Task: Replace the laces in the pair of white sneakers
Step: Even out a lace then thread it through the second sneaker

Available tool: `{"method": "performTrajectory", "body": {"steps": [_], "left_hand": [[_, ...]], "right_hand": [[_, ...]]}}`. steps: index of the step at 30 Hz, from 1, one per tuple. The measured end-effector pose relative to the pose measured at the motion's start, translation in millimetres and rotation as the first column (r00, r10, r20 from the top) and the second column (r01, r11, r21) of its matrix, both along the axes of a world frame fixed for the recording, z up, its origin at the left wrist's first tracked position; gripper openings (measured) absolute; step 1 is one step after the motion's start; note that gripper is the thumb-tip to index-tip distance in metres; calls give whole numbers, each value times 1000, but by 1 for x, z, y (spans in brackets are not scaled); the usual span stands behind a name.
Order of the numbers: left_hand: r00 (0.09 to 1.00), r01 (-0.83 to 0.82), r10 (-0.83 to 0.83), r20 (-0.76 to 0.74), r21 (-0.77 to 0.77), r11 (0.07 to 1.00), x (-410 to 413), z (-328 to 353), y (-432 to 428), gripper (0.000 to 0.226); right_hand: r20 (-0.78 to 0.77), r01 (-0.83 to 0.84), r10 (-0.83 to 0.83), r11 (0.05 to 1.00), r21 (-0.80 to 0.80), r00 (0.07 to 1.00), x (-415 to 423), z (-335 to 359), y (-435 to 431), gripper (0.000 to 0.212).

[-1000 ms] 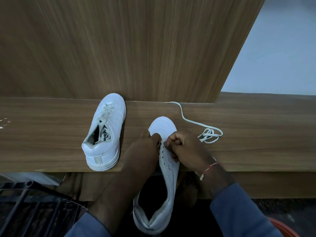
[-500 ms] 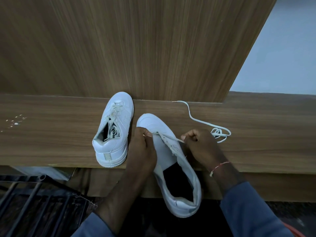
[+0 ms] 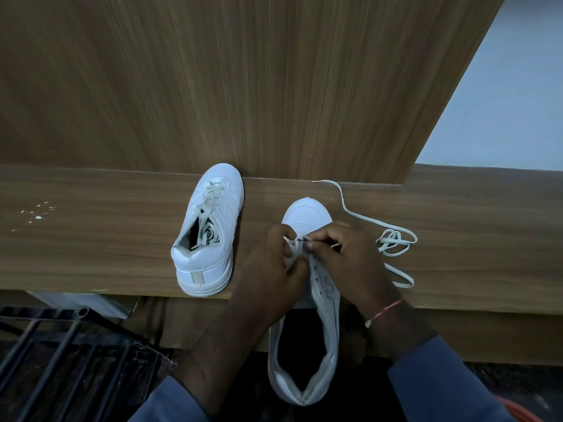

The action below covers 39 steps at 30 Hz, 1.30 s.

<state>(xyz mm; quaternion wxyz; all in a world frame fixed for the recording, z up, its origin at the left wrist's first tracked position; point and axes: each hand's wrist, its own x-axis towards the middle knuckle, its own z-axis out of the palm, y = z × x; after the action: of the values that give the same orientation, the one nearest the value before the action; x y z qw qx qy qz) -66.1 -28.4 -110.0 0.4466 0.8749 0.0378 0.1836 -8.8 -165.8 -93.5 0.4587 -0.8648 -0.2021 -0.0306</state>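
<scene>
Two white sneakers lie on a wooden ledge. The left sneaker (image 3: 208, 231) stands laced, toe against the wooden panel. The right sneaker (image 3: 310, 303) points away from me with its heel hanging over the ledge's front edge. My left hand (image 3: 275, 269) grips its left eyelet side near the toe. My right hand (image 3: 350, 257) pinches a white lace (image 3: 393, 242) at the lowest eyelets. The lace runs out to the right in loops on the ledge. The fingertips hide the eyelet itself.
A tall wooden panel (image 3: 243, 86) rises right behind the shoes. White crumbs (image 3: 35, 213) dot the wooden ledge (image 3: 91, 233) at the left. A dark metal rack (image 3: 70, 354) sits below at the lower left, and an orange rim (image 3: 515, 412) shows at the bottom right.
The right sneaker has swung back to point straight away from me. My hands, spread apart with the lace taut between them, have come together over the lowest eyelets.
</scene>
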Motion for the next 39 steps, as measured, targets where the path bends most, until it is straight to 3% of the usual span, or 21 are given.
{"method": "performTrajectory", "body": {"steps": [3, 8, 10, 13, 19, 23, 28, 30, 32, 34, 35, 39], "left_hand": [[995, -32, 35, -97, 33, 999, 1, -4, -1, 40], [992, -66, 81, -101, 147, 987, 2, -1, -3, 34], [991, -74, 91, -93, 169, 983, 3, 2, -2, 23], [992, -104, 113, -59, 144, 984, 4, 4, 4, 14], [993, -71, 76, -92, 61, 996, 5, 2, 13, 15], [994, -37, 40, -106, 33, 999, 8, 0, 14, 22], [993, -4, 3, -122, -7, 1000, 8, 1, 15, 31], [988, -1, -18, -155, -120, 993, 8, 6, 12, 23], [972, -38, -56, -227, -389, 921, 7, 13, 10, 28], [944, -162, -70, -324, -638, 753, 11, 15, 12, 36], [928, -204, -84, -364, -681, 703, 14, 15, 13, 34], [899, -238, -121, -421, -703, 670, 25, 11, 13, 18]], "right_hand": [[-127, 99, -77, 979, 176, 989, -4, 10, -1, 5], [-58, 29, 2, 845, 534, 998, -13, 59, 0, 8], [-170, 51, 23, 905, 422, 985, -12, 51, 0, 10], [-242, 78, -74, 997, 6, 967, -9, 20, 2, 6], [73, 156, -141, 942, -296, 987, -8, 4, 18, 15], [128, 198, -160, 903, -381, 979, -9, 1, 26, 18], [138, 164, -127, 938, -306, 982, -4, -5, 25, 17], [149, 159, -120, 944, -289, 982, -2, -9, 23, 16], [169, 158, -113, 945, -287, 979, -2, -11, 22, 14], [209, 152, -95, 948, -280, 973, -2, -13, 21, 13], [220, 148, -88, 950, -275, 972, -3, -14, 22, 14], [206, 129, -76, 957, -258, 976, -2, -16, 23, 10]]}}
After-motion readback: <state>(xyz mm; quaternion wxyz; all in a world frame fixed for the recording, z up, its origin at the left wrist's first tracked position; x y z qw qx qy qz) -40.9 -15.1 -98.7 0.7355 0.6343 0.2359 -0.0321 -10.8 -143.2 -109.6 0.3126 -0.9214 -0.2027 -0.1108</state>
